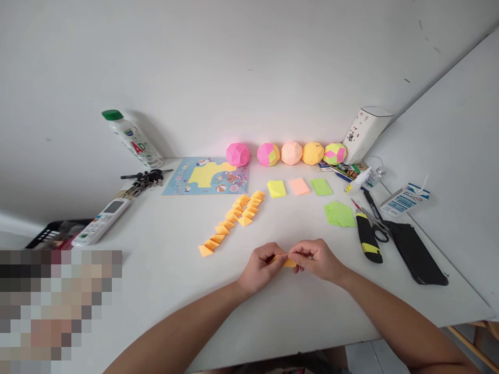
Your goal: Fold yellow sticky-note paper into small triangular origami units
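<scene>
Between my two hands is a small orange piece of paper, partly hidden by the fingers. My left hand pinches its left side, thumb on top. At the other end my right hand grips it between thumb and fingers. Beyond my hands, two slanting rows of folded orange paper units lie on the white table. Further back are a yellow sticky-note pad, a peach pad and a green pad. Several green paper shapes rest to the right.
Several paper balls line the wall beside a white box. A utility knife, scissors, black pouch, glue bottle and drink carton sit right. Left are a bottle, remote and keys.
</scene>
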Demonstrator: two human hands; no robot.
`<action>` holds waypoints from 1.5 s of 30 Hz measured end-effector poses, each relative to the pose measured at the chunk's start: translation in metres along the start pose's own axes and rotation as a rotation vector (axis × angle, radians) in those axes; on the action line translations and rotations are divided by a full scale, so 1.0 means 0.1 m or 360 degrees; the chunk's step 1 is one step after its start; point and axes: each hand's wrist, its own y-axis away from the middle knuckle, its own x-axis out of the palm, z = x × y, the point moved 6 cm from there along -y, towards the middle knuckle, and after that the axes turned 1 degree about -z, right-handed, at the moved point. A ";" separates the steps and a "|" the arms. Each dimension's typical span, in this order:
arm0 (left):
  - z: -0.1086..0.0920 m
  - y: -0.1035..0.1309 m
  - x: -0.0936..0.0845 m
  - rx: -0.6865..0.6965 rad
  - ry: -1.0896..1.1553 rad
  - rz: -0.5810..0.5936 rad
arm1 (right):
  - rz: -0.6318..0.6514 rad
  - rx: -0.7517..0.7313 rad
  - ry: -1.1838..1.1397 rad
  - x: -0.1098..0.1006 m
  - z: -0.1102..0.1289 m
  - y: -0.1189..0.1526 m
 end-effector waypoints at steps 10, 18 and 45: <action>0.03 0.01 -0.07 -0.0034 0.0143 -0.0139 | -0.0142 -0.0054 -0.0064 -0.19 0.07 -0.01; 0.06 -0.01 -0.09 -0.0042 0.0184 -0.0180 | -0.0179 -0.0090 -0.0174 -0.16 0.05 -0.02; 0.03 0.00 0.02 -0.0151 0.0262 0.0038 | -0.0138 -0.0296 0.0096 -0.04 0.09 0.01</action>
